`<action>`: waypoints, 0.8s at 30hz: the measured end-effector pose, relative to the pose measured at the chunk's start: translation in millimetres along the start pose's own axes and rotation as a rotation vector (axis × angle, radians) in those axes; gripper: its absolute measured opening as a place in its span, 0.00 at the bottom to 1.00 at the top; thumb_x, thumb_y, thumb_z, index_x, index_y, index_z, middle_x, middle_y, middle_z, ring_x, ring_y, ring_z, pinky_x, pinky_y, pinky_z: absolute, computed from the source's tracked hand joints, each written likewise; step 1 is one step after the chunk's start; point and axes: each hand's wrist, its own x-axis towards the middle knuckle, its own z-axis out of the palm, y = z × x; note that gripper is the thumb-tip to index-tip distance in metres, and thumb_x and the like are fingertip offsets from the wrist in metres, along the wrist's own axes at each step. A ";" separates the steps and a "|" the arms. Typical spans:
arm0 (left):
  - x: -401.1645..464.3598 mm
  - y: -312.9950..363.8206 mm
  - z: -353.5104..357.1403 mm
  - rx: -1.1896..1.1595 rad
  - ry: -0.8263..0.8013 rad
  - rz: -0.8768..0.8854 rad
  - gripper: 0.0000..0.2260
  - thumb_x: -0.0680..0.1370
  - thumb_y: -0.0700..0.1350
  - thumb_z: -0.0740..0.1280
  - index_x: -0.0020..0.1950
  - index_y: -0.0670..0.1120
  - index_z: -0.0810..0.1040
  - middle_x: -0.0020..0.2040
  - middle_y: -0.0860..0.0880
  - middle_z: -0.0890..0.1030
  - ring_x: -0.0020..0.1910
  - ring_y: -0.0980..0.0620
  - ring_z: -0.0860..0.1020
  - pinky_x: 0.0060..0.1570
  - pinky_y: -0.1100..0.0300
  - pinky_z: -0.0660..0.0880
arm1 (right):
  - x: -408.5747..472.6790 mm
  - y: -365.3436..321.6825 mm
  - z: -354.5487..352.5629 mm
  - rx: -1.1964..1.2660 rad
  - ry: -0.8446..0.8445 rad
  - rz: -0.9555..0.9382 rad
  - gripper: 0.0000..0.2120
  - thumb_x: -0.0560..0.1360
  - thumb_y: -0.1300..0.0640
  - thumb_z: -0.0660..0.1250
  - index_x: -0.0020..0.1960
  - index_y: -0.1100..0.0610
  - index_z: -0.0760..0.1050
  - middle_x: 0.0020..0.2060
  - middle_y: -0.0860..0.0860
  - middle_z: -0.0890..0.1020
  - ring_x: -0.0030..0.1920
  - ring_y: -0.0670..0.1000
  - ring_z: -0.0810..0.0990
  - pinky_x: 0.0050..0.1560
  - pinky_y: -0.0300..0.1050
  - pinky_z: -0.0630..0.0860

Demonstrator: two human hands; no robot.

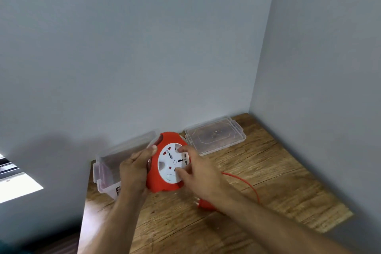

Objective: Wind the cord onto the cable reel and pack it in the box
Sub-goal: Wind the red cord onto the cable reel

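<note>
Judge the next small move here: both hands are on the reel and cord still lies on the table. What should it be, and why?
Probably turn the white socket disc with the right hand while the left hand steadies the red plastic cable reel. A loop of red cord and the red plug still lie loose on the wooden table, so packing into the clear plastic box looks premature.

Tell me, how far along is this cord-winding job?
Early to midway. Ready: the clear box stands open, its lid lying apart by the wall. In hand: the left hand steadies the red reel while the right hand works its white face. Left: a loop of cord and the plug lie loose on the table; then boxing.
</note>
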 end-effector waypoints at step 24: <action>29.2 48.6 1.2 0.501 -0.362 -0.336 0.12 0.68 0.47 0.79 0.48 0.41 0.90 0.47 0.34 0.88 0.43 0.36 0.87 0.43 0.45 0.84 | 53.2 7.0 -44.0 -1.000 -0.450 -1.408 0.26 0.81 0.58 0.64 0.74 0.42 0.62 0.73 0.58 0.67 0.40 0.56 0.83 0.33 0.49 0.81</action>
